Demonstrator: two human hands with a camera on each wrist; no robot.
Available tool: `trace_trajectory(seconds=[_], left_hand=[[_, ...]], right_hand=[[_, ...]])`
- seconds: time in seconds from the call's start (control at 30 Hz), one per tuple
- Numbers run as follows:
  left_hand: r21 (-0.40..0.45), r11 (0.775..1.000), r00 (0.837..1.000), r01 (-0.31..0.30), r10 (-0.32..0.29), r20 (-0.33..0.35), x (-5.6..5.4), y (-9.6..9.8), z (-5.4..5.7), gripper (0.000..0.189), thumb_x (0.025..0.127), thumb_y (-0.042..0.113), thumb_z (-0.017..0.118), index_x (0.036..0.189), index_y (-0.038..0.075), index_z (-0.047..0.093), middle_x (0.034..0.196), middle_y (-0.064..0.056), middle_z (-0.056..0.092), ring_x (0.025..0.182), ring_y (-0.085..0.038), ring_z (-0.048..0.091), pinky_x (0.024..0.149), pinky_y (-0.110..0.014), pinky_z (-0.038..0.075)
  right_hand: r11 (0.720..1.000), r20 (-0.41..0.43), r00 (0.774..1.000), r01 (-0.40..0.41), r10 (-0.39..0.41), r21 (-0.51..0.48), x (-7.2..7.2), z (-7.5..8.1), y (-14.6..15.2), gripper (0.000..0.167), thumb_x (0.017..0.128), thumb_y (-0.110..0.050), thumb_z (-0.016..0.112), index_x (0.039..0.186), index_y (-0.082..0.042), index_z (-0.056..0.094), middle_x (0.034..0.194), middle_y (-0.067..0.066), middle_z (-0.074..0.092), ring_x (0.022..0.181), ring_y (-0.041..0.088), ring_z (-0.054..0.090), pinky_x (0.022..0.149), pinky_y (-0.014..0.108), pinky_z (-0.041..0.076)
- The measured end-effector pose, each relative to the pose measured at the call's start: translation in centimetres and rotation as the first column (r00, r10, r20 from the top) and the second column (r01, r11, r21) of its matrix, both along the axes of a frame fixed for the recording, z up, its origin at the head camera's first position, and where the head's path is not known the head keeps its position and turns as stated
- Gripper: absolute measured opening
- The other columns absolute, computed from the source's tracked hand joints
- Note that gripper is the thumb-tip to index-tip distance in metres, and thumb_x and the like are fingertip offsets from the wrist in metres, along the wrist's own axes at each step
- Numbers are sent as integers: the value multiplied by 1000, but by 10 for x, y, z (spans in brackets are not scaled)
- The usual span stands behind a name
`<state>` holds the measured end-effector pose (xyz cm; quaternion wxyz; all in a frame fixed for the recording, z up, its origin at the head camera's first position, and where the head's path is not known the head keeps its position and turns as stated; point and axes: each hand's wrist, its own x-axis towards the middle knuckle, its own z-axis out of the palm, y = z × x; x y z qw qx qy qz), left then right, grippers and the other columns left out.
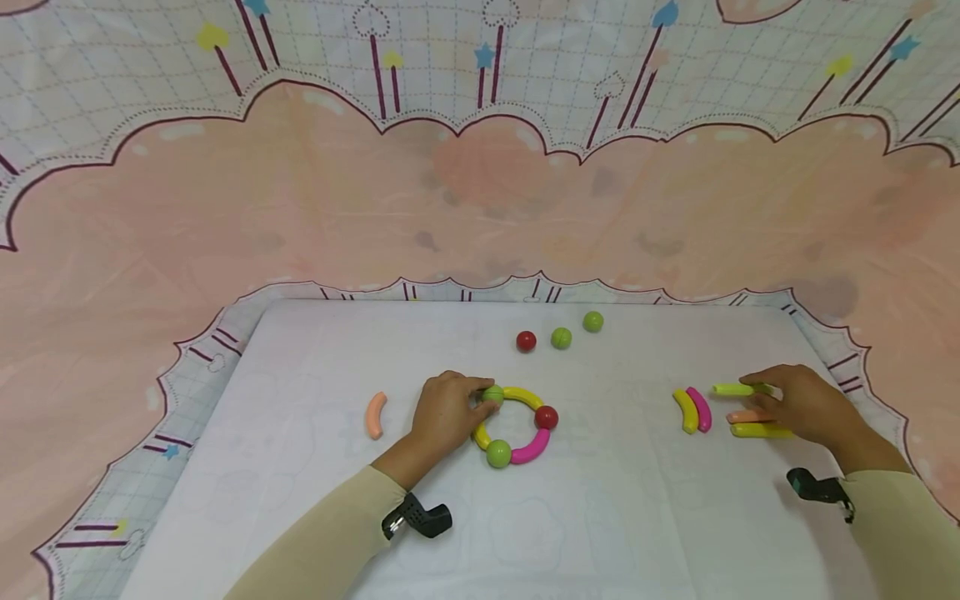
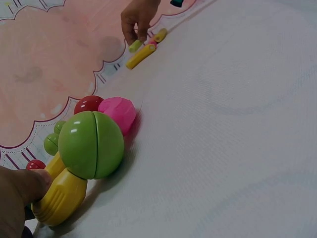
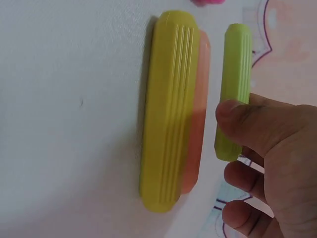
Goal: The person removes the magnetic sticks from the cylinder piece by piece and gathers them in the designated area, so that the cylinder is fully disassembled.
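Observation:
My left hand [image 1: 447, 411] holds a green ball [image 1: 492, 395] between thumb and fingers, at the upper left of a ring of balls and curved rods. In that ring are a yellow curved rod [image 1: 523, 396], a red ball [image 1: 547, 417], a pink curved rod [image 1: 531, 447] and a nearer green ball [image 2: 91, 145]. A second yellow curved rod [image 2: 62, 197] lies partly behind my left thumb. My right hand [image 3: 282, 144] pinches a light green straight rod [image 3: 234, 89], raised above the table. Beside it lie a yellow straight rod [image 3: 171, 114] and an orange rod [image 3: 198, 119].
On the white table [image 1: 600, 517], a loose red ball [image 1: 527, 342] and two green balls [image 1: 562, 337] sit at the back. An orange curved rod [image 1: 375, 415] lies left of my left hand. Yellow [image 1: 685, 412] and pink curved rods [image 1: 700, 409] lie left of my right hand.

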<state>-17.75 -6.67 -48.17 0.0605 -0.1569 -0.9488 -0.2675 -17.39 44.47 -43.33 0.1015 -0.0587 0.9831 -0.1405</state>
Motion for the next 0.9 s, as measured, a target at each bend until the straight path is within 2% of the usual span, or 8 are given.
trace_trajectory(seconds=[0.33,0.6,0.9], left_hand=[[-3,1000,1000,-7,7,10,0,1,0,36,86,35,85,118,20,79,104,3,77,103,-21,65,93,-42,46],[-5,1000,1000,-3,3,13,1,1,0,36,86,35,84,118,19,79,105,3,77,103,-21,65,93,-42,47],[-2,1000,1000,-9,9,12,1,0,1,36,86,35,85,118,19,79,104,2,77,101,-21,65,92,-42,47]], right_hand=[[999,46,998,39,-39,4,3,-1,9,41,95,-14,72,132,2,65,133,40,54,122,61,44,96,75,38],[998,90,994,60,-60,5,2,-2,14,45,96,-20,71,135,1,63,135,42,50,122,62,43,94,75,39],[999,83,995,46,-46,3,-1,-2,14,34,97,-14,67,127,2,68,130,41,54,114,59,49,94,75,40]])
